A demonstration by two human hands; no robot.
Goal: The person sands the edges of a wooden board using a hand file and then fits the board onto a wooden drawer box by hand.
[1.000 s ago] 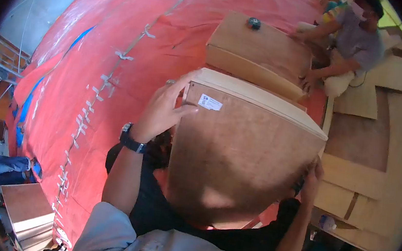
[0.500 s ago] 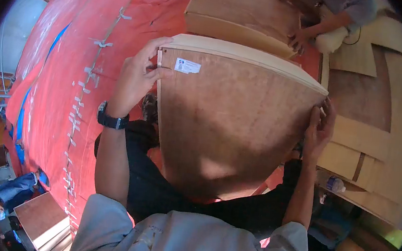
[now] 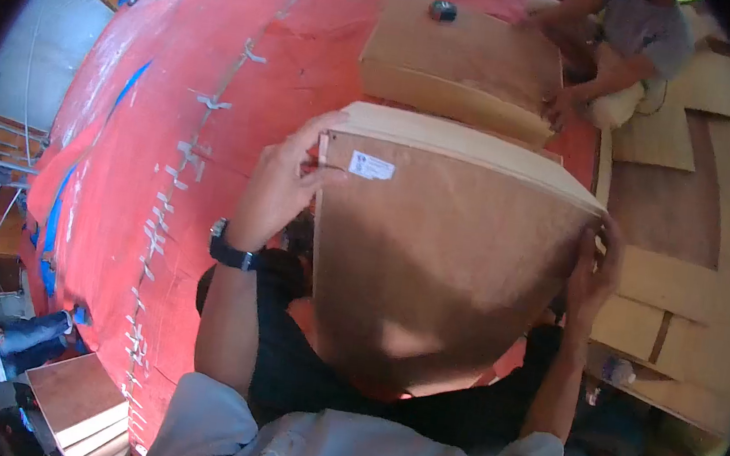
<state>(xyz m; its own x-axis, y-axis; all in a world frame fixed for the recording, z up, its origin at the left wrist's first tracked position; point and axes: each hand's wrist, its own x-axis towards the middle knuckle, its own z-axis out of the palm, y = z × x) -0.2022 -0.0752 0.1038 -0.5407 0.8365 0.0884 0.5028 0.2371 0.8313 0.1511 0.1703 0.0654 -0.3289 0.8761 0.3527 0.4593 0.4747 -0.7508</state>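
A large brown wooden panel or box [image 3: 442,254] with pale edges rests between my legs, its far edge raised. A white label [image 3: 372,166] is stuck near its far left corner. My left hand [image 3: 293,171] grips that corner, thumb on the brown face and fingers round the edge. At the far right corner my right hand [image 3: 595,257] is wrapped round the side edge, its fingertips partly hidden. The underside is out of sight.
Beyond the panel, another wooden box [image 3: 463,56] bears a round dark object [image 3: 442,10]. A co-worker [image 3: 633,43] sits beside it, a hand on its corner. Pale boards [image 3: 670,287] and a plastic bottle [image 3: 618,372] lie at right. Stacked boxes [image 3: 80,398] stand lower left on red sheeting [image 3: 253,20].
The view has shifted between frames. My right hand has moved up the panel's right edge to its far corner since the earliest frame. My left hand keeps its hold.
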